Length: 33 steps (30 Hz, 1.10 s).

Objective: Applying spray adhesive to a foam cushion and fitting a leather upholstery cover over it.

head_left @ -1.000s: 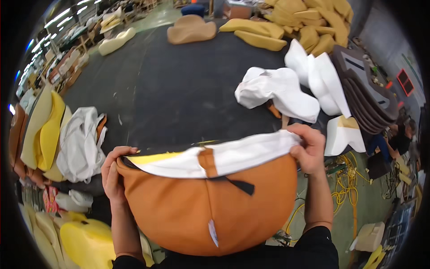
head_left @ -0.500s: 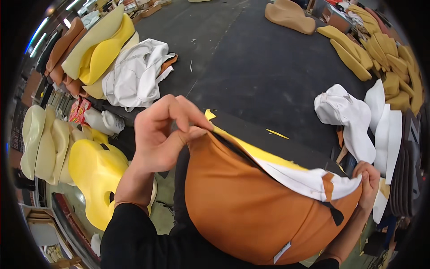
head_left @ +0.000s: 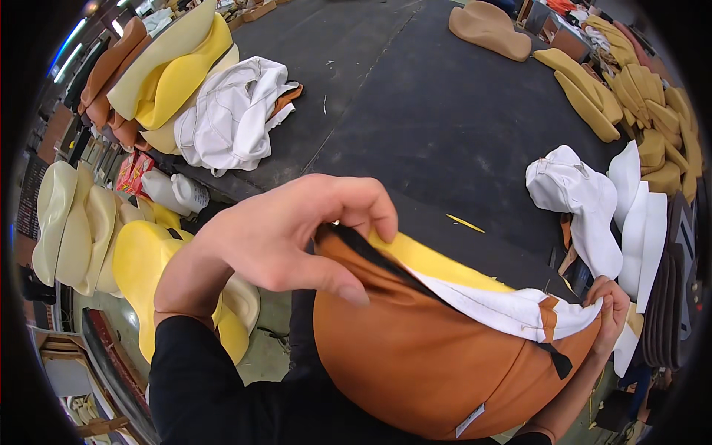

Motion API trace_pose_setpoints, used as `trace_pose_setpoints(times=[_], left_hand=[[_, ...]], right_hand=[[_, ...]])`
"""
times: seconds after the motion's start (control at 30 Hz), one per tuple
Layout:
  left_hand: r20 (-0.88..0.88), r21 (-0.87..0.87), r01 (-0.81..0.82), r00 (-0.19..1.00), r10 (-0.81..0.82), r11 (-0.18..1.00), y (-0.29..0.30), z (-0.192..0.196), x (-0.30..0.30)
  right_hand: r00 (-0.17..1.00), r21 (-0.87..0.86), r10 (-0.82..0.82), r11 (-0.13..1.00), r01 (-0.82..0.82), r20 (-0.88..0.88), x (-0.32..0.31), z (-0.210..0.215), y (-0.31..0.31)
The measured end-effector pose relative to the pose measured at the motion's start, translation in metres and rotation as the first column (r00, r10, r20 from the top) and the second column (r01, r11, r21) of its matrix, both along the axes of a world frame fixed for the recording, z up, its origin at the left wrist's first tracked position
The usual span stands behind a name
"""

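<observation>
A brown-orange seat cover (head_left: 415,348) with white lining (head_left: 482,300) and a black strip along its edge sits over a yellow foam cushion (head_left: 434,261) in front of me. My left hand (head_left: 289,230) arches over the cover's left corner. Its thumb is spread away from the fingers, and the bent fingertips touch the foam at the edge. At the right end, my right hand (head_left: 611,308) is closed on the cover's edge, pinching the folded white lining. A black tab (head_left: 558,362) hangs from the lining, and a small white label (head_left: 470,421) shows on the cover's lower part.
Beneath the work's far edge lies a dark tabletop (head_left: 415,104). A white-lined cover (head_left: 230,115) is heaped at its left, another white cover (head_left: 575,200) at the right. Yellow foam forms (head_left: 144,259) stand left; tan pieces (head_left: 586,93) lie far right.
My left hand has opened from its pinch on the cover's left corner, with the thumb swinging down and the fingers shifting right over the edge. My right hand keeps its hold.
</observation>
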<state>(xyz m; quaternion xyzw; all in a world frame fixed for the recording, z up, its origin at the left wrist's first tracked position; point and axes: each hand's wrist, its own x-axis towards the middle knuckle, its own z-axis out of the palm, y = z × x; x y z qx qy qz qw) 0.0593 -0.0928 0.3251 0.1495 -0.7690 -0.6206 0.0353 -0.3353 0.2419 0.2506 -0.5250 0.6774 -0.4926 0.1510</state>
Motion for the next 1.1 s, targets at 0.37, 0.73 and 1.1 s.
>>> trace_pose_setpoints(times=[0.37, 0.73, 1.1], left_hand=[[-0.177, 0.417, -0.154, 0.953, 0.246, 0.896, -0.028, -0.059, -0.039], [-0.079, -0.023, -0.035, 0.996, 0.033, 0.999, -0.015, -0.018, -0.029], [0.266, 0.190, 0.219, 0.927, -0.265, 0.957, 0.011, -0.005, -0.107]], right_hand=[[1.000, -0.016, 0.018, 1.000, -0.017, 0.022, -0.007, -0.003, -0.004], [0.965, 0.152, 0.230, 0.957, -0.248, 0.129, 0.036, 0.060, -0.022], [0.853, 0.461, 0.135, 0.793, -0.398, 0.504, 0.033, 0.065, -0.069]])
